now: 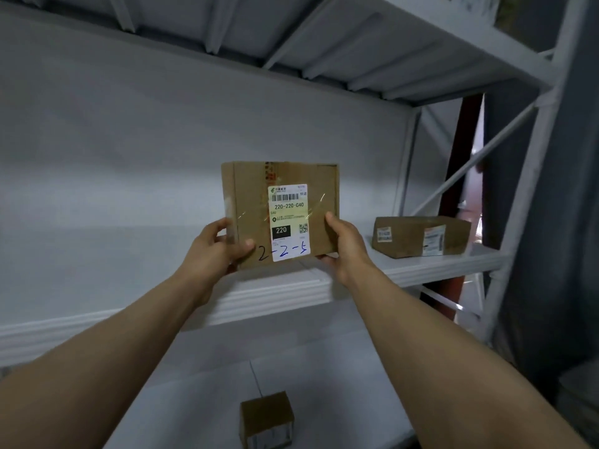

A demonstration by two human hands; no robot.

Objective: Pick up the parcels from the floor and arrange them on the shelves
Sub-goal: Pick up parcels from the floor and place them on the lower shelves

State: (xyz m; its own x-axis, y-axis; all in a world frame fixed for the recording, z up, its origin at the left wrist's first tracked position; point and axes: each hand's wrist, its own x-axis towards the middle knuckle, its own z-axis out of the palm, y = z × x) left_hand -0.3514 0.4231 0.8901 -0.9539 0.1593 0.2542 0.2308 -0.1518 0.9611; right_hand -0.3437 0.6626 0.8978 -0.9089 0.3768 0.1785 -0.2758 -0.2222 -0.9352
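Note:
A brown cardboard parcel [256,196] with a white shipping label and blue handwriting stands upright at the front of the middle shelf [421,270]. My left hand [217,244] grips its lower left corner, thumb on the front face. My right hand [343,244] holds its lower right edge, thumb along the side and fingers under the bottom. Whether the parcel's bottom rests on the shelf edge or hovers just above it is unclear.
A flat brown parcel [418,236] lies on the same shelf to the right. A small brown box [265,419] stands on the lower shelf. The upper shelf's underside [324,43] is overhead. White uprights and a diagonal brace [473,163] stand at right.

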